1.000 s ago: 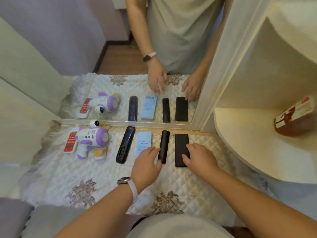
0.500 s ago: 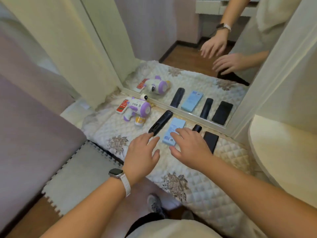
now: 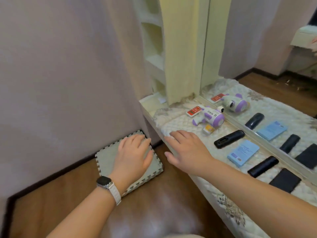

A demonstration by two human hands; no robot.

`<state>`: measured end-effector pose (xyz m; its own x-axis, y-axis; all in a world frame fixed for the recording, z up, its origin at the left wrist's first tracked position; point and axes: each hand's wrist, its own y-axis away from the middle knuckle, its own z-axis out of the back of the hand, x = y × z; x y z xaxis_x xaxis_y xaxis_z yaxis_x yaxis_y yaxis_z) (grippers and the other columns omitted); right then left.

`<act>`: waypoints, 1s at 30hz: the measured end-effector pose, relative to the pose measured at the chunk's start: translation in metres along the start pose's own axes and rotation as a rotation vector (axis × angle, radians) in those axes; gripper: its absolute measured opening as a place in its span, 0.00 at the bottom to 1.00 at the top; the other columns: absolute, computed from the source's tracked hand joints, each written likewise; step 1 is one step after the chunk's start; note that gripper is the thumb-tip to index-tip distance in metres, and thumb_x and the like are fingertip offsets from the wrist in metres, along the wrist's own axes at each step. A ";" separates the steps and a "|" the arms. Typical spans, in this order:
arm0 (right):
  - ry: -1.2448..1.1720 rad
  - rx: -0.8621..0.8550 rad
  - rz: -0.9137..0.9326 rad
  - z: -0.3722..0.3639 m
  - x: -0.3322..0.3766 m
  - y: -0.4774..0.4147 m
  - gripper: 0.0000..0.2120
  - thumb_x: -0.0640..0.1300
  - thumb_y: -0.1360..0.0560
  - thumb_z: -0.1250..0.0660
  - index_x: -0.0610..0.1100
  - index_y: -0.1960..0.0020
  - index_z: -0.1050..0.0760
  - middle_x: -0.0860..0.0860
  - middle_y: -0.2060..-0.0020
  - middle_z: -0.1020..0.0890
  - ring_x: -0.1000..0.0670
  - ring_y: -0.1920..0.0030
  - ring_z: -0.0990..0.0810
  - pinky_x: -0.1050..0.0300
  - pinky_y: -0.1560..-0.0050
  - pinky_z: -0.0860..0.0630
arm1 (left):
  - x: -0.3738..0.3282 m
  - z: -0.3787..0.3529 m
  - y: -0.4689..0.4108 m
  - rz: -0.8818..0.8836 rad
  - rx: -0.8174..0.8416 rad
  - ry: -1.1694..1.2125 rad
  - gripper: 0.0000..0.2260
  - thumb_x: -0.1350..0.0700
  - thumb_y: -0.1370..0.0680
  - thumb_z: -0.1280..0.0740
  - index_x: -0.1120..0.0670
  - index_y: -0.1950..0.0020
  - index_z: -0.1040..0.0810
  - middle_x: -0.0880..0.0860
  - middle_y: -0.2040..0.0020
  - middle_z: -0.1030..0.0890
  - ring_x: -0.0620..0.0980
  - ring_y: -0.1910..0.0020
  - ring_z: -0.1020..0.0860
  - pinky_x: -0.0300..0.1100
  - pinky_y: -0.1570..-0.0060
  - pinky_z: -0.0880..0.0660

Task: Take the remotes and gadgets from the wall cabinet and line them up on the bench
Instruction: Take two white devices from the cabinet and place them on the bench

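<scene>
On the quilted bench (image 3: 173,124) the gadgets lie in a row along the mirror: a red remote (image 3: 194,110), a purple and white toy gun (image 3: 208,117), a black remote (image 3: 229,139), a light blue flat device (image 3: 243,152), a slim black remote (image 3: 263,166) and a flat black device (image 3: 285,180). My right hand (image 3: 186,148) hovers over the bench's front left edge, fingers spread, holding nothing. My left hand (image 3: 133,156), with a watch on the wrist, hangs empty and open over the floor mat, left of the bench.
A mirror (image 3: 267,69) behind the bench repeats the row of gadgets. A grey foam puzzle mat (image 3: 109,157) lies on the wooden floor (image 3: 56,200) by the pale wall. Cream corner shelves (image 3: 154,62) rise at the bench's far left end.
My view has swung left, away from the cabinet. Both hands have pulled off the remotes and moved left; the left one is now over the floor mat. The gadgets have not moved.
</scene>
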<state>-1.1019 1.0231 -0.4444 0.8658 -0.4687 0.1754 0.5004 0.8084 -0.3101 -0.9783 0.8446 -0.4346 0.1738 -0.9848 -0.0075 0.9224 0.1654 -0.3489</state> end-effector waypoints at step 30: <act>-0.188 0.043 0.891 -0.140 0.478 -0.285 0.24 0.59 0.25 0.43 0.45 0.38 0.23 0.46 0.43 0.19 0.42 0.42 0.23 0.49 0.46 0.26 | 0.386 0.133 0.287 0.965 -0.059 -0.293 0.18 0.47 0.23 0.37 0.52 0.35 0.23 0.52 0.36 0.23 0.52 0.35 0.27 0.53 0.34 0.35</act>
<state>-0.8317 0.5185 -0.4034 0.9163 0.3988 0.0381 -0.3580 0.8577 -0.3689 -0.6005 0.5189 -0.4127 0.9219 -0.3784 -0.0833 0.3260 0.8738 -0.3608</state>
